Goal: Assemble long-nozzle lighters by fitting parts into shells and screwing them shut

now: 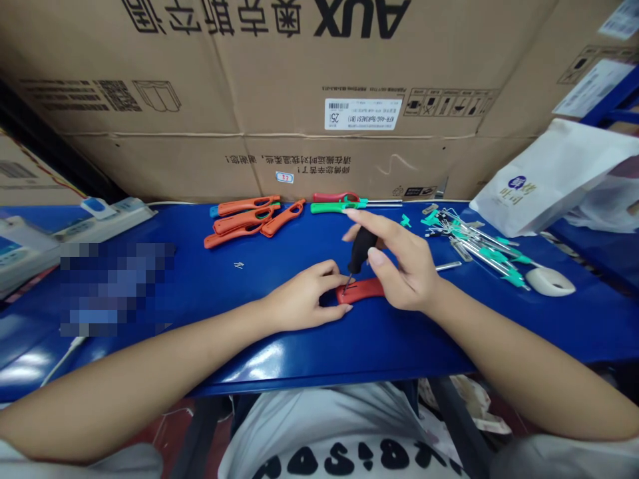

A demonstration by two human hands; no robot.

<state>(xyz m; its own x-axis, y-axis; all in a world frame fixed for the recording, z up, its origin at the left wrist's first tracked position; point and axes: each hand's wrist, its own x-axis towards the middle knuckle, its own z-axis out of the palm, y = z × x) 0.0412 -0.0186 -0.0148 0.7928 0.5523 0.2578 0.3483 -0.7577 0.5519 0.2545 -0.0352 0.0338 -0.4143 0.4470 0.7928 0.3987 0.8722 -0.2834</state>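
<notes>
The left hand (302, 299) is bent around the left end of a red handle casing (367, 290), its thumb on the side facing the near edge of the counter (299, 362) and its fingers on the far side. The casing lies flat around the middle of the counter, nearer the near edge than the far one, its right end hidden by the right hand (407, 263). That hand grips a black-handled screwdriver (363, 247) between thumb and fingers; the tool leans slightly, and its shaft points down to the casing's left end, the tip seeming to touch it

Just right of the right hand lies a metal tube (448, 266). Along the far edge, left of centre, several orange casings (244, 226) lie bunched together; to their right, a red and a green one lie side by side, with metal tubes at their right ends. A few small metal pins (239, 265) lie between the orange casings and the left hand. Towards the right edge is a pile of green parts and tubes (482, 247), with a white rounded object (550, 281) just beside it. A white bag (554, 176) stands near the far right corner, and a power strip (122, 216) lies by the far left corner
</notes>
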